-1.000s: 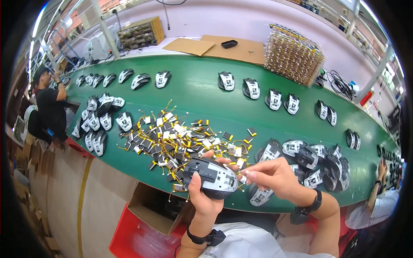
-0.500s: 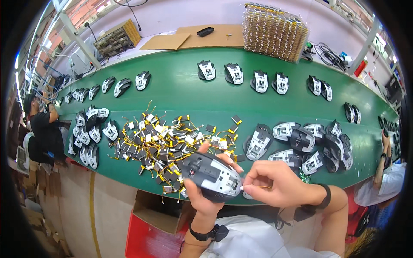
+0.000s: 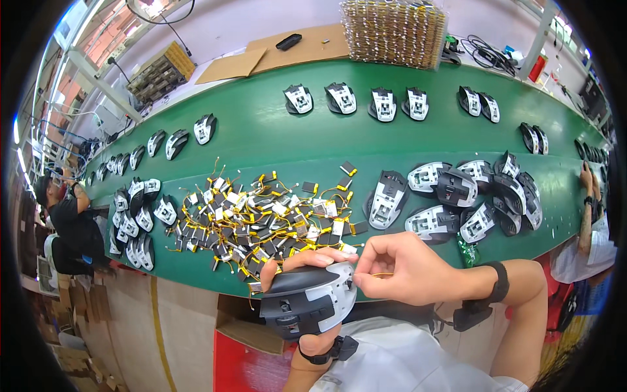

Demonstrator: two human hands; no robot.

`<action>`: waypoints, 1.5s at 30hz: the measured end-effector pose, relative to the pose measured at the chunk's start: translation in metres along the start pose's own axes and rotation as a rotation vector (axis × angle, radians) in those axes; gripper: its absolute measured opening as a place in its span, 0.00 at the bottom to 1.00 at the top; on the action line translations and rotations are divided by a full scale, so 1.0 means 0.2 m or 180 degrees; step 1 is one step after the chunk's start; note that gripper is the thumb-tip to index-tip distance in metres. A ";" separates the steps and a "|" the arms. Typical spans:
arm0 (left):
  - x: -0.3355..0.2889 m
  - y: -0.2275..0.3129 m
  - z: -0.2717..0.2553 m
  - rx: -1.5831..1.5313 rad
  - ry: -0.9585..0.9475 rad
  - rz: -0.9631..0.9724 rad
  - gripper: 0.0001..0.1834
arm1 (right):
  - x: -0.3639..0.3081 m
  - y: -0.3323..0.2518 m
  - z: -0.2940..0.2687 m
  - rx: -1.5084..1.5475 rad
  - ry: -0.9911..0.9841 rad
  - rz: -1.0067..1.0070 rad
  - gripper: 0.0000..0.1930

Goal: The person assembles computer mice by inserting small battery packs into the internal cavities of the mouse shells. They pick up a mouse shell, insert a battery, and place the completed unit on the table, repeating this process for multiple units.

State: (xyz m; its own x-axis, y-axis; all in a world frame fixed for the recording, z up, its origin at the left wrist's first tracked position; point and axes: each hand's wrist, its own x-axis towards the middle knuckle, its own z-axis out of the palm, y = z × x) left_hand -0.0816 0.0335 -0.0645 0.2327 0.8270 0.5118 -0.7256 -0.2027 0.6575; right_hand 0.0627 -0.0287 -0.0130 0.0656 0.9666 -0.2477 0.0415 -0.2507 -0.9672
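A black-and-white computer mouse (image 3: 304, 300), its underside with cutouts facing up, rests in my left hand (image 3: 307, 259). The fingers wrap over its far side and the thumb lies on the near side. My right hand (image 3: 401, 268) is closed in a pinch at the white end of the mouse. A thin yellowish wire (image 3: 385, 274) shows at its fingers; the wire's tip is hidden by the fingertips and mouse. Just beyond my left hand lies a heap of small flat batteries (image 3: 255, 225) with coloured leads and white plugs.
Several similar mice (image 3: 457, 188) are piled at the right, others (image 3: 134, 219) at the left. More mice (image 3: 383, 104) stand in a row along the green bench (image 3: 255, 124). A stacked battery tray (image 3: 392, 36) and cardboard (image 3: 235, 65) are behind. Other people work at both ends.
My left hand has turned the mouse and brought it lower and nearer to me. The right hand has shifted slightly left and up, still pinching, and the white plug seen before is now hidden.
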 end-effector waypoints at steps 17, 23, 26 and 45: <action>0.00 -0.03 0.00 0.0232 0.0125 -0.0116 0.55 | 0.03 0.01 0.00 -0.0307 0.0266 -0.0171 0.10; -0.01 -0.03 0.01 0.0656 -0.0028 -0.0002 0.55 | 0.03 -0.05 -0.01 -0.0559 0.0189 0.0007 0.09; -0.01 -0.03 0.01 0.0662 0.0005 0.0018 0.53 | 0.03 -0.05 -0.01 -0.0596 0.0117 -0.0028 0.09; -0.01 -0.05 -0.02 -0.0322 0.0049 -0.0810 0.53 | 0.03 0.14 0.00 0.0530 -0.0320 0.0287 0.11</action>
State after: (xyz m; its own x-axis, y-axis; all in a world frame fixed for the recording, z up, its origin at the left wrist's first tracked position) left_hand -0.0771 0.0356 -0.0748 0.4066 0.8527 0.3281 -0.7062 0.0656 0.7049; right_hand 0.0651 -0.0303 -0.0421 -0.0384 0.9432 -0.3299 -0.1260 -0.3321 -0.9348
